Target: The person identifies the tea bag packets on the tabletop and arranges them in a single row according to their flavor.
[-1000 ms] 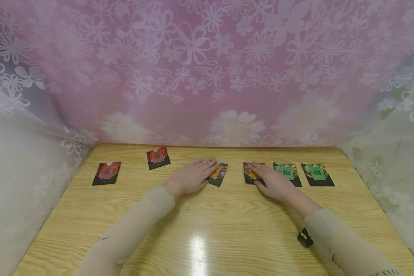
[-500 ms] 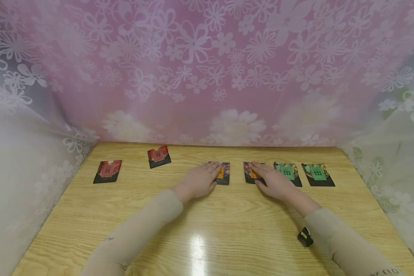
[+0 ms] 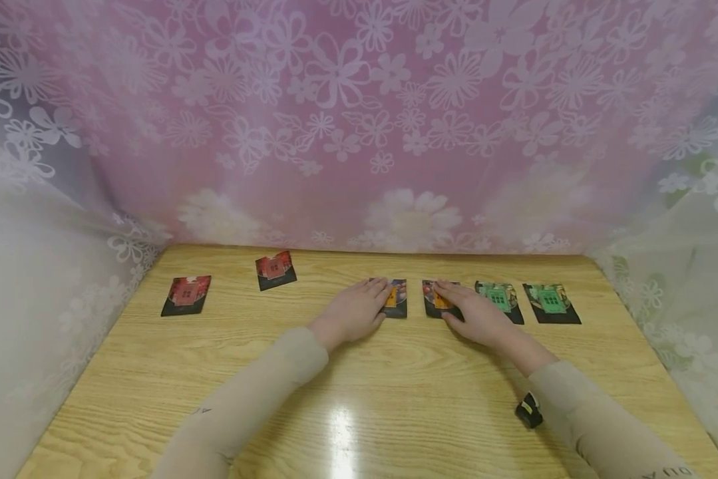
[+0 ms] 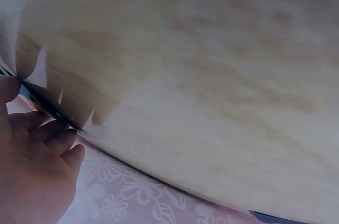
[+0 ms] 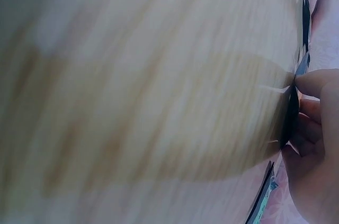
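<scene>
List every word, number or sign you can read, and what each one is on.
Right sleeve: lettering, perhaps "OU", cut off; uncertain.
Left sleeve: a small dark mark, perhaps "A"; too small to confirm.
Red cards: dark signs, too small to read.
Green cards: dark signs, too small to read.
Orange cards: partly covered; nothing readable.
Small black object: nothing readable.

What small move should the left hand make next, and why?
I'd probably slide the left orange-marked packet slightly right with the left hand. That hand rests on it, and a gap shows between it and the right orange-marked packet, which the right hand touches; the green-marked packets lie closer together.
</scene>
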`<state>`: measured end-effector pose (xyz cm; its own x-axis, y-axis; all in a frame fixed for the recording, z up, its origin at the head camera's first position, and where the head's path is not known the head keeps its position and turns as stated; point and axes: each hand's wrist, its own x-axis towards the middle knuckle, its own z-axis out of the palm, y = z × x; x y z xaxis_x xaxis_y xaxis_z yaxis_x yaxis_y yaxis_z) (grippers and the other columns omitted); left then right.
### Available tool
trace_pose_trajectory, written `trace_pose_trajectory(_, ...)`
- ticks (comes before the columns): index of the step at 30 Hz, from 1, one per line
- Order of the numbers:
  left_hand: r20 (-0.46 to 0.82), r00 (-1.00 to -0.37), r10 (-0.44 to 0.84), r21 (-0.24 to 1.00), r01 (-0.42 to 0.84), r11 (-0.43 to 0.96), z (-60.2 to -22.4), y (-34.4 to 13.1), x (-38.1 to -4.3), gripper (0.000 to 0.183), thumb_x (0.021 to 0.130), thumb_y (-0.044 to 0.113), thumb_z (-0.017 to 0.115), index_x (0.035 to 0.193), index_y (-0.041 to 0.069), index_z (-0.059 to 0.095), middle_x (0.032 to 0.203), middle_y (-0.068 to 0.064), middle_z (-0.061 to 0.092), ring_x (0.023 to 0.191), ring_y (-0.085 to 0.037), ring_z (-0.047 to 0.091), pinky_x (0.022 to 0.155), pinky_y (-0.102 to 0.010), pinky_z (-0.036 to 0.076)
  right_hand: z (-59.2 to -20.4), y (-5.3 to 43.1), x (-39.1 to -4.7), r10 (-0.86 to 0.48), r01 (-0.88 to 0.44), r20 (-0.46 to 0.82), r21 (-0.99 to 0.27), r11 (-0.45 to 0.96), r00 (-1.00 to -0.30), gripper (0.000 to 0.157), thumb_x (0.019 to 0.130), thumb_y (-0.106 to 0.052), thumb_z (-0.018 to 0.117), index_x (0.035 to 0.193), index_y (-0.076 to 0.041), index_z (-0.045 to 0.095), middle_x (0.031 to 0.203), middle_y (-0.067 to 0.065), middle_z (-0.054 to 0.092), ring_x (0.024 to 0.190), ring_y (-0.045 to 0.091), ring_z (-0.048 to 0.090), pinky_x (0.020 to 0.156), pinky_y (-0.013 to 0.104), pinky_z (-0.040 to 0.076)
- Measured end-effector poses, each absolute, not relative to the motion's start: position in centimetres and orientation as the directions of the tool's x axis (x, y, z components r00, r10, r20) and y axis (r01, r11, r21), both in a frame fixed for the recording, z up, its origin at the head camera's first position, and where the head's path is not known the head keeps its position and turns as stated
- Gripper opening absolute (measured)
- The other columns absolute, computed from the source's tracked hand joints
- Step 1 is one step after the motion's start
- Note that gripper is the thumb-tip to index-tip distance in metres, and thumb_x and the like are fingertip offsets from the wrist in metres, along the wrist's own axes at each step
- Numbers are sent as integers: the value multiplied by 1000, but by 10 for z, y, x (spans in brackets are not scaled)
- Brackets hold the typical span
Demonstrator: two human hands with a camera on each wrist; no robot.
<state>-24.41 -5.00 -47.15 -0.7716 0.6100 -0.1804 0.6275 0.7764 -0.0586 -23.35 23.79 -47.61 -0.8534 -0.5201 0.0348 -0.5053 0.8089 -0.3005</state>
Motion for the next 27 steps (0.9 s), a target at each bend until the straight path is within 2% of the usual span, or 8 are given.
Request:
trace_pose_trajectory(18, -175, -778, 603, -93, 623, 777, -471, -44, -244, 68, 115, 45, 39, 172, 12, 19, 179, -8, 19, 167, -22, 19, 137, -38, 17, -480, 238, -234, -512, -498, 36, -296, 815, -858, 64, 104, -17, 68, 161, -3, 44, 168, 22, 42, 152, 48, 42, 120, 68, 41)
trace_pose_trajectory(27, -94, -791, 604, -18, 608, 794, -472, -63, -245, 66, 115, 42, 42, 170, 10, 26, 177, -12, 24, 166, -26, 23, 137, -42, 19, -481, 238, -233, -514, -506, 63, -313, 804, -856, 62, 103, -16, 68, 160, -2, 47, 166, 23, 44, 151, 49, 44, 119, 69, 42)
